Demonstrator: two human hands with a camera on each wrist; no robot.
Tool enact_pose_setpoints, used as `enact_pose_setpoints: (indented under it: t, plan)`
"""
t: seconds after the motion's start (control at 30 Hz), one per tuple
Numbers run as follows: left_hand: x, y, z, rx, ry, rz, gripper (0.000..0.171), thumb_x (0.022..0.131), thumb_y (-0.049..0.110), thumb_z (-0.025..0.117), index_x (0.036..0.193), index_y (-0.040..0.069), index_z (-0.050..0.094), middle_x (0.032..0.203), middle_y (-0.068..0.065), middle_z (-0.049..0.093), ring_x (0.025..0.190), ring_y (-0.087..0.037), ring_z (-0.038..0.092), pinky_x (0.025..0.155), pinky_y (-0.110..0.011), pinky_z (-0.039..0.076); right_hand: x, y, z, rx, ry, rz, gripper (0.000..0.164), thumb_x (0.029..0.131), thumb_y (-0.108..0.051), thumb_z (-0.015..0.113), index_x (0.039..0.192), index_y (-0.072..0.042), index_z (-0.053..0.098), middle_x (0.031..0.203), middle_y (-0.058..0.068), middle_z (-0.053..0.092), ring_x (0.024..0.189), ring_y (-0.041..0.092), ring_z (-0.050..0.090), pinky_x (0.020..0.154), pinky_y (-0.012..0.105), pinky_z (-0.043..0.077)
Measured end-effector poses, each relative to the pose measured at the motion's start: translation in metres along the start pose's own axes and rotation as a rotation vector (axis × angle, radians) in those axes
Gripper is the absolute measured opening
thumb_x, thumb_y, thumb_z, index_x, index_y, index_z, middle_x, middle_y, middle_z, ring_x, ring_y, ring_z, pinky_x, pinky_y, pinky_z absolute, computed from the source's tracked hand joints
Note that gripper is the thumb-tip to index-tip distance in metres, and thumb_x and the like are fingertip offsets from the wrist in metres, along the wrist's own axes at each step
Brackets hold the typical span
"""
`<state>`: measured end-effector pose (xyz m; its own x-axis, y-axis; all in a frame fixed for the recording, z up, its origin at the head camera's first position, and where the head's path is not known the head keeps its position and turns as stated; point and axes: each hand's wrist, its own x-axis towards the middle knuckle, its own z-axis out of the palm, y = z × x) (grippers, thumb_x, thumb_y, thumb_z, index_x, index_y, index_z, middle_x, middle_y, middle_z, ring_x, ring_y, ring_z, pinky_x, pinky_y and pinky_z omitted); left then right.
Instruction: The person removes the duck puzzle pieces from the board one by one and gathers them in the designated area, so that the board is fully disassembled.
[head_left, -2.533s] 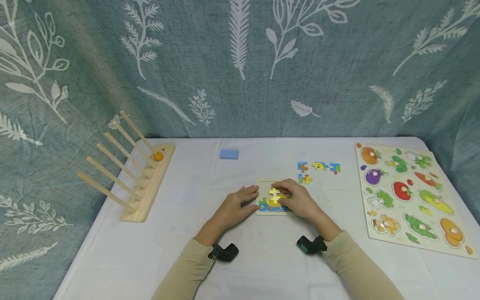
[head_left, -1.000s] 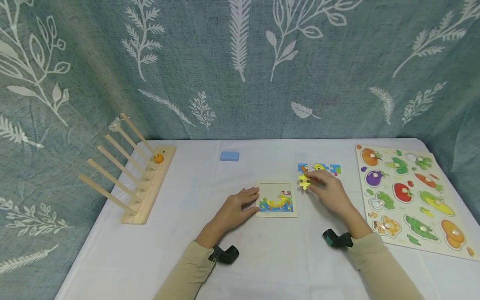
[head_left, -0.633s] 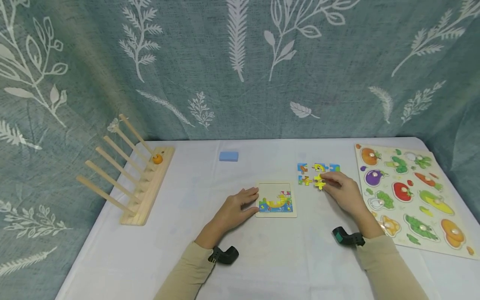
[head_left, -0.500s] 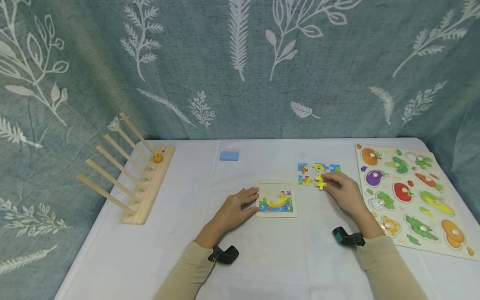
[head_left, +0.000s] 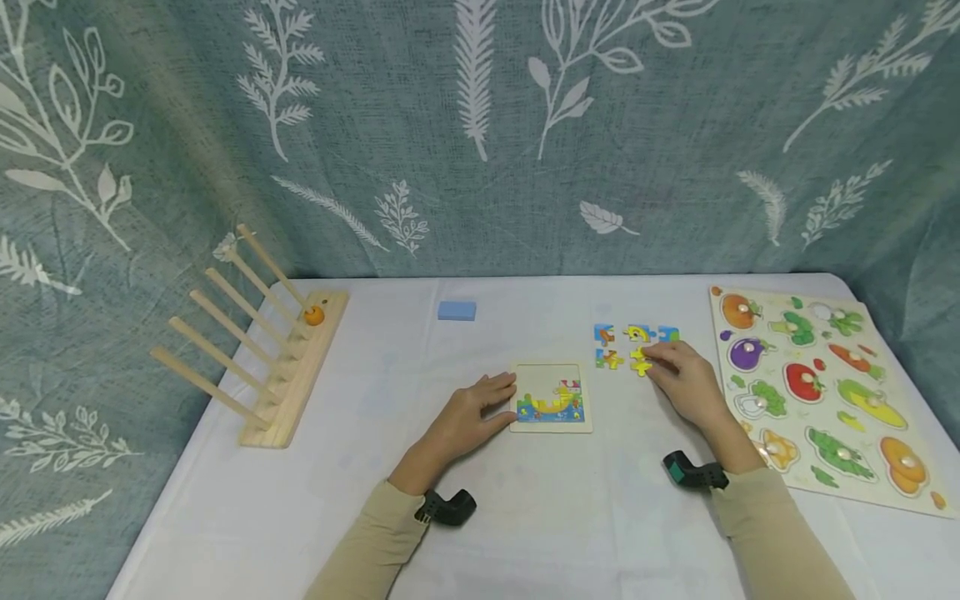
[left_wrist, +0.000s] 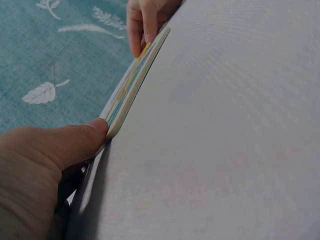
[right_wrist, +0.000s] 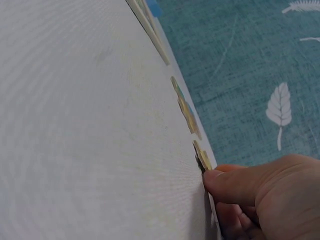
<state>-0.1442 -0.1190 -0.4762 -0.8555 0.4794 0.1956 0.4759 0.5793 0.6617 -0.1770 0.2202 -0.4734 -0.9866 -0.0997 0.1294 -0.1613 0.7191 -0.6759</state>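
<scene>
My right hand [head_left: 686, 383] pinches a yellow jigsaw puzzle piece [head_left: 639, 363] between thumb and fingers, low at the table beside the loose pieces. In the right wrist view the thumb and a fingertip meet on this piece [right_wrist: 201, 156] at the cloth. My left hand [head_left: 467, 419] lies with extended fingers along the left edge of the small wooden puzzle board [head_left: 551, 428], its thumb touching the lower left corner. Several fitted pieces [head_left: 555, 407] fill the board's lower part with a blue and yellow picture; its upper part shows bare wood.
Loose puzzle pieces lie behind and left of my right hand, including a brown-and-blue piece [head_left: 603, 335] and a yellow piece [head_left: 637, 333]. A vegetable peg board [head_left: 847, 492] lies at the right. A wooden peg rack [head_left: 292, 400] stands at the left; a blue block [head_left: 457, 311] lies behind.
My right hand has carried the yellow puzzle piece from over the board rightward to the loose pieces and lowered it there. Over the last half second it stays there. My left hand stays at the board.
</scene>
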Motion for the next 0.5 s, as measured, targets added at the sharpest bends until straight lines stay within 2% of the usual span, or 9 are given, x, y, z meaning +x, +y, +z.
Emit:
enact_pose_setpoints:
  t: [0.17, 0.4, 0.5]
  plan:
    - [0.0004, -0.0003, -0.0004, 0.004, -0.002, -0.011, 0.046, 0.086, 0.019, 0.071, 0.125, -0.002, 0.060, 0.138, -0.011, 0.052, 0.131, -0.026, 0.046, 0.114, -0.038, 0.033, 0.0007, -0.0022, -0.0016, 0.022, -0.002, 0.025, 0.035, 0.091, -0.002, 0.056, 0.126, 0.002, 0.058, 0.123, 0.021, 0.054, 0.113, 0.039, 0.053, 0.098, 0.053, 0.046]
    - [0.0001, -0.0003, -0.0003, -0.004, -0.003, -0.003, 0.046, 0.086, 0.019, 0.071, 0.125, -0.003, 0.060, 0.138, -0.012, 0.053, 0.131, -0.027, 0.046, 0.114, -0.039, 0.034, 0.0001, -0.0044, -0.0024, 0.094, 0.018, 0.098, 0.045, 0.088, -0.004, 0.052, 0.132, 0.000, 0.052, 0.128, 0.020, 0.052, 0.117, 0.037, 0.052, 0.103, 0.050, 0.045]
    - [-0.0006, -0.0005, -0.0002, -0.003, -0.004, 0.004, 0.046, 0.086, 0.019, 0.071, 0.125, -0.003, 0.060, 0.138, -0.012, 0.053, 0.131, -0.027, 0.047, 0.114, -0.039, 0.034, -0.0007, -0.0043, -0.0017, 0.105, 0.025, 0.085, 0.045, 0.089, -0.006, 0.055, 0.133, -0.001, 0.051, 0.130, 0.020, 0.052, 0.119, 0.037, 0.052, 0.104, 0.049, 0.044]
